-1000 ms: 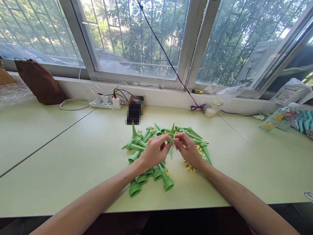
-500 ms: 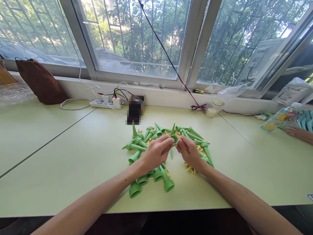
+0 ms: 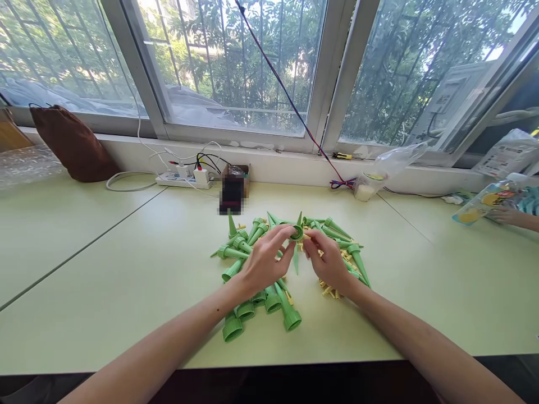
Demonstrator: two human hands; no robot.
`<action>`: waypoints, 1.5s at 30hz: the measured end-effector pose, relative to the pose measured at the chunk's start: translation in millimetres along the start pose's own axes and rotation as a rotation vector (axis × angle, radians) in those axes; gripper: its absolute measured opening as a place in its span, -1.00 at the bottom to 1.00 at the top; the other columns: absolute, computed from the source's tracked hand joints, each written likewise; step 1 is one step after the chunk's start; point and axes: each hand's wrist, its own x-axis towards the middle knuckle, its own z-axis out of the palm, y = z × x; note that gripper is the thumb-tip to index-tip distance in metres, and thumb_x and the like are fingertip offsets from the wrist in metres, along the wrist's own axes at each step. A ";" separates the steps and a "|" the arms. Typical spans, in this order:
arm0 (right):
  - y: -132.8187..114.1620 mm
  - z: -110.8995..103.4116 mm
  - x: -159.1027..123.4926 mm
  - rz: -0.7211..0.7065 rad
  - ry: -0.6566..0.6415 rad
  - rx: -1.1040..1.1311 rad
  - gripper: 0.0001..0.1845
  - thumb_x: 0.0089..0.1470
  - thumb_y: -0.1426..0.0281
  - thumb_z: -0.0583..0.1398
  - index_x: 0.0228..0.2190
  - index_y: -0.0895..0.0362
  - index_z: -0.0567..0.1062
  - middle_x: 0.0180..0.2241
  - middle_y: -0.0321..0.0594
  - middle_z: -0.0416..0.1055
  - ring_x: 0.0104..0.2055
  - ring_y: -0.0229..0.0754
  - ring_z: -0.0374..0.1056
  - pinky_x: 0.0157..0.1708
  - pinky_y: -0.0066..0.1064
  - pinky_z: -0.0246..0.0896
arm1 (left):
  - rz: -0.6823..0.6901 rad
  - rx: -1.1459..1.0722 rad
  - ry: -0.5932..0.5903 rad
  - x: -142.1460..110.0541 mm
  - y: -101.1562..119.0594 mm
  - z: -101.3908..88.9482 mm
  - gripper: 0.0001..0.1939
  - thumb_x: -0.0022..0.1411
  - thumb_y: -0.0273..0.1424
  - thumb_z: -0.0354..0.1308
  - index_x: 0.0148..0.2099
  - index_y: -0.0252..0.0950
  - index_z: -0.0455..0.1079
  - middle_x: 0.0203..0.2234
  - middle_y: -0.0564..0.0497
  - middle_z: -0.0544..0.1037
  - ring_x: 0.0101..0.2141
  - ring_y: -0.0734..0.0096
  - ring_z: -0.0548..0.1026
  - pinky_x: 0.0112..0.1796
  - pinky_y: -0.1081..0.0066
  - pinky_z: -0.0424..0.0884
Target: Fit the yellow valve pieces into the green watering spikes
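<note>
A heap of green plastic cone spikes (image 3: 248,238) lies on the pale green table (image 3: 126,269), mixed with small yellow pieces (image 3: 330,289). My left hand (image 3: 265,261) pinches one green spike (image 3: 296,238) by its round cap, its point hanging down. My right hand (image 3: 326,258) is closed beside it, fingertips at the cap of the same spike, and whether they hold a small piece is hidden. A row of finished-looking spikes (image 3: 261,311) lies below my left wrist.
A power strip with cables (image 3: 183,177) and a small box (image 3: 233,188) sit at the window sill. A brown bag (image 3: 73,143) is far left. A clear bag (image 3: 379,171) lies at the right. Another person's hand (image 3: 507,216) rests by packets at the far right.
My hands have turned the green spike slightly and lifted it a little toward the heap. The other person's hand has come into view at the far right.
</note>
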 end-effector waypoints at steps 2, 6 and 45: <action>0.2 -0.3 0.7 -0.004 0.049 -0.007 -0.78 0.35 0.26 0.02 -0.25 0.09 0.39 -0.47 -0.27 0.32 -0.48 -0.22 0.21 -0.43 -0.37 0.15 | -0.106 -0.099 0.021 -1.0 4.4 1.7 -0.62 0.29 -0.47 0.15 0.13 -0.19 0.19 -0.09 -0.10 0.53 -0.21 0.42 0.56 -0.36 0.52 0.53; 1.6 -1.2 1.9 -0.032 0.127 -0.024 -0.79 0.35 0.30 0.03 -0.25 0.10 0.42 -0.43 -0.24 0.35 -0.47 -0.23 0.23 -0.43 -0.38 0.18 | -0.229 -0.196 0.061 2.7 9.2 0.5 -0.64 0.29 -0.37 0.19 0.07 -0.20 0.16 -0.10 -0.11 0.52 -0.12 0.35 0.56 -0.31 0.48 0.56; 5.5 -0.1 4.6 -0.063 0.106 -0.102 -0.82 0.34 0.34 0.06 -0.28 0.09 0.43 -0.43 -0.24 0.40 -0.46 -0.22 0.29 -0.44 -0.38 0.19 | -0.142 0.113 0.040 4.9 2.3 -0.8 -0.86 0.38 -0.35 0.08 -0.08 -0.26 0.40 -0.23 -0.05 0.49 -0.30 0.41 0.47 -0.24 0.40 0.41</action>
